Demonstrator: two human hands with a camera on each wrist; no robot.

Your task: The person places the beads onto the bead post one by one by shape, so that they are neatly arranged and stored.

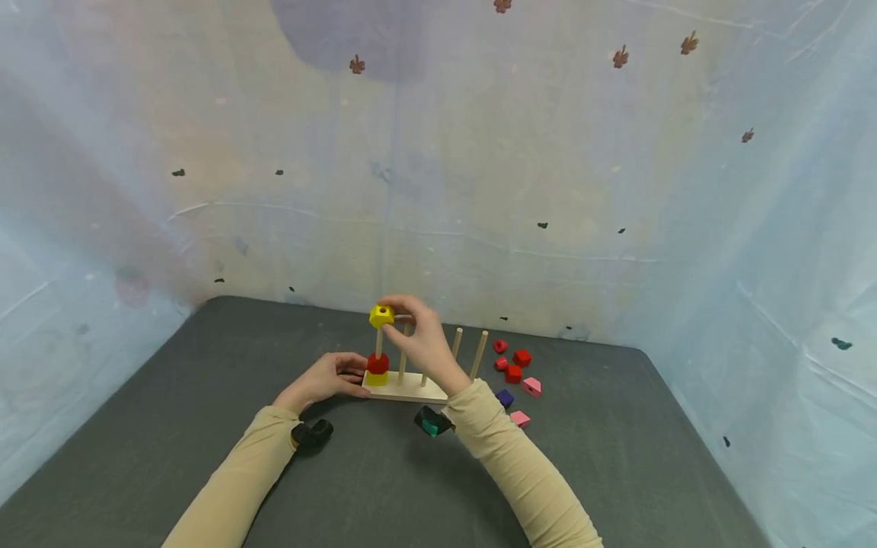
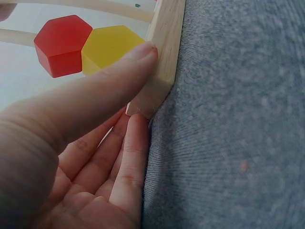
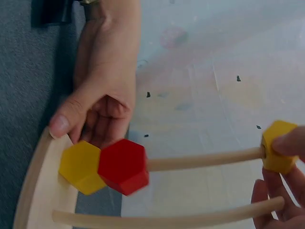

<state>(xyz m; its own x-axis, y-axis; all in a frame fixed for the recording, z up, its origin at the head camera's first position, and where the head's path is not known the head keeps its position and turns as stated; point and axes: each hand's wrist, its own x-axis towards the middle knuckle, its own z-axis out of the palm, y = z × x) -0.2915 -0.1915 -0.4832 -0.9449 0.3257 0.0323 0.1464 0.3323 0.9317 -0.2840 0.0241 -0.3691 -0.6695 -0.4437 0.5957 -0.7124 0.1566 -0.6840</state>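
Note:
My right hand (image 1: 426, 346) pinches a yellow hexagonal bead (image 1: 381, 317) between thumb and fingers at the top of the leftmost wooden peg (image 3: 205, 160). In the right wrist view the peg's tip meets the hole of that bead. Lower on the same peg, a red hexagonal bead (image 1: 377, 364) sits above another yellow hexagonal bead (image 2: 112, 45), which rests at the wooden base (image 1: 411, 390). My left hand (image 1: 330, 376) grips the left end of this base, its thumb (image 2: 138, 57) on top and the fingers against the end and side.
More upright pegs (image 1: 482, 352) stand along the base to the right. Past them on the dark table (image 1: 589, 426) lie several red beads (image 1: 514, 374), pink beads (image 1: 531, 387) and a purple bead (image 1: 505, 398). A patterned sheet (image 1: 466, 190) hangs behind the table.

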